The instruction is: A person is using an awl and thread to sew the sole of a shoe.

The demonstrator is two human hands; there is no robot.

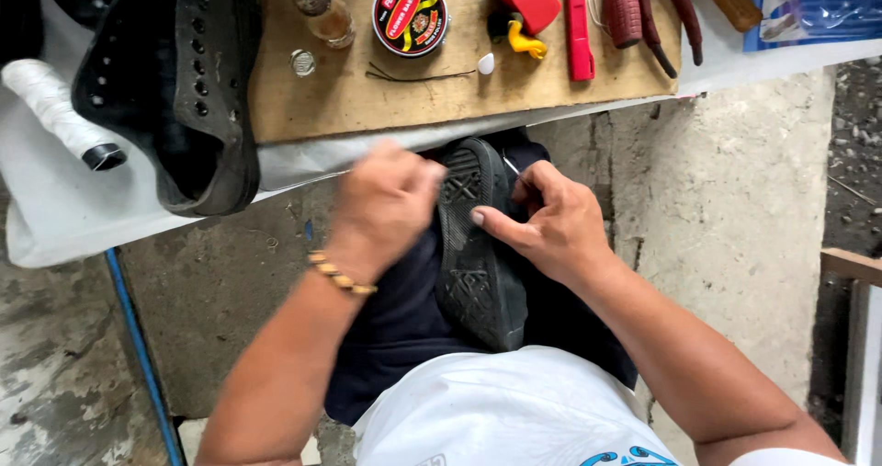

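- Gripping the black shoe (480, 273) with both hands, you are holding it sole-up on your lap, against the dark trousers.
- Your left hand (384, 204) is closing in a fist over the shoe's left edge near the toe; a beaded bracelet (341, 275) is sitting on that wrist.
- Your right hand (551, 227) is clasping the shoe's right edge, thumb lying across the sole, fingers pinching a thin needle (510, 165) at the rim.
- Ahead of you a wooden board (367, 98) is carrying a round polish tin (410, 15), a small glass bottle (323, 6) and red-handled tools (577, 25).
- A second black shoe (175, 80) and a spool of white thread (57, 112) are lying to the board's left.
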